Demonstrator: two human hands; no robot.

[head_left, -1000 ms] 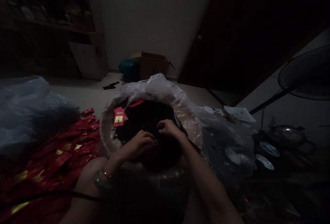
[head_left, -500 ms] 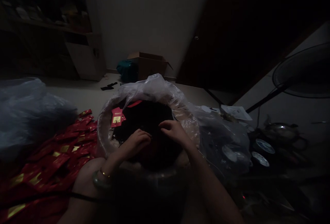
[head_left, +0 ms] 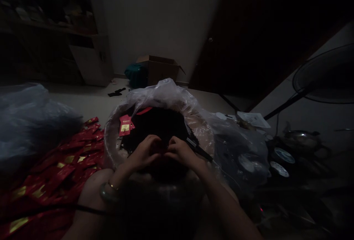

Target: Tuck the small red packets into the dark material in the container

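Both hands are over a round tub lined with clear plastic (head_left: 110,140), which holds a dark loose heap like tea leaves (head_left: 166,122). My left hand (head_left: 144,152) has its fingers curled and thumb inward. Facing it, my right hand (head_left: 181,152) bends its fingers the same way, the thumbs nearly meeting. Between them shows a dark red packet (head_left: 158,148), dim and partly hidden, which both hands appear to grip. Red packets with a gold label (head_left: 125,127) lie on the heap's left side. A dark-handled tool (head_left: 199,149) rests against the right rim.
Many red packets (head_left: 66,159) are piled at left, beside a large clear plastic bag (head_left: 33,122). Another plastic bag (head_left: 238,151), small bowls (head_left: 284,156), a kettle (head_left: 301,140) and a standing fan (head_left: 326,74) are at right. A cardboard box (head_left: 163,68) stands by the wall.
My hands have come together from apart, and their fingers have closed around the dark red packet. The tool on the right rim, hidden before by my right arm, now shows.
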